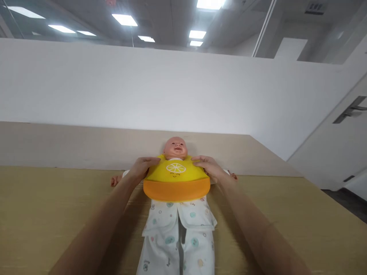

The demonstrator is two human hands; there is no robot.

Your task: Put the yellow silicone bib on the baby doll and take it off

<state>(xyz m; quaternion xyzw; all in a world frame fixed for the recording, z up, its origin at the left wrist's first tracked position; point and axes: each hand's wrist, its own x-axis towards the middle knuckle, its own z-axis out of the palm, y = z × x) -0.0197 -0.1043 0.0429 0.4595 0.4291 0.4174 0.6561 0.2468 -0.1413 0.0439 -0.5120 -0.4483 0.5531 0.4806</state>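
A baby doll (pixel 175 147) lies on its back, head away from me, in a white printed outfit (pixel 169 219). Over its chest is a yellow bib (pixel 160 172) with a citrus-slice print and an orange catch pocket (pixel 176 190) along the lower edge. At the bib's upper left edge, by the doll's shoulder, my left hand (pixel 142 168) is closed on the rim. My right hand (pixel 210 167) grips the matching edge on the other side, fingers bent over it. The bib's neck fastening is hidden behind the doll's neck.
The doll rests on a wood-coloured table (pixel 71 214). A pale upright panel (pixel 71 147) runs along its back, with a white wall (pixel 129 88) and glass behind. To the right stands a door with a metal handle (pixel 348 110).
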